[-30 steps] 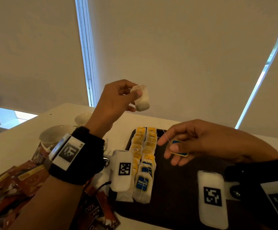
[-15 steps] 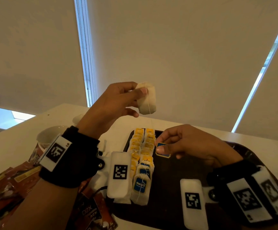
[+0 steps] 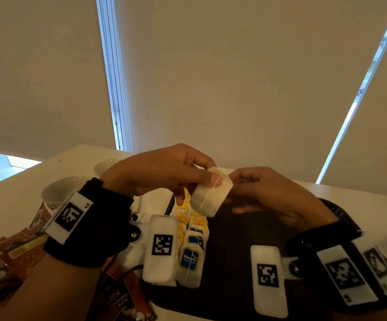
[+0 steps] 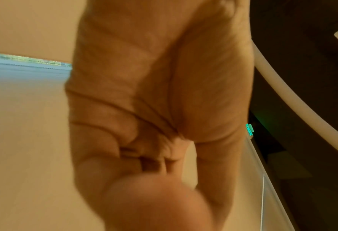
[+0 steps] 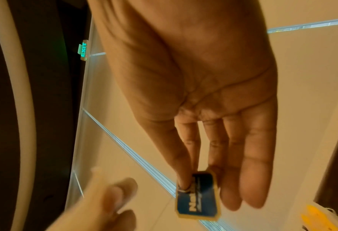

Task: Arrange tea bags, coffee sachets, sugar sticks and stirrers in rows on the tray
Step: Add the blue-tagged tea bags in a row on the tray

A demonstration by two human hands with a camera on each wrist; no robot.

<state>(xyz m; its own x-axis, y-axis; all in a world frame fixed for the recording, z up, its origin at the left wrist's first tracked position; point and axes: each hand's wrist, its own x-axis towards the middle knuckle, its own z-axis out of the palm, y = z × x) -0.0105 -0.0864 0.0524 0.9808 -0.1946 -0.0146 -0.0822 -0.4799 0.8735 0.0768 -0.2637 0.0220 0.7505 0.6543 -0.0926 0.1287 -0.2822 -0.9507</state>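
Both hands are up over the far end of the dark tray [image 3: 245, 262], working 1 tea bag [image 3: 211, 195] between them. The left hand [image 3: 155, 170] pinches the bag's top corner between thumb and forefinger, string trailing down its face. The right hand [image 3: 269, 193] sits just beside it, thumb and forefinger nipping the blue paper tag [image 5: 197, 198], the other fingers loose and straight. Below, 2 rows of tea bags [image 3: 191, 246] already run along the tray's left side, yellow tags further off, blue nearest. Coffee sachets [image 3: 9, 256] wait on the surface to the left. This looks like the tea-bag step: next, tidy the string and lay this bag down in line with the rows, without nudging its neighbours.
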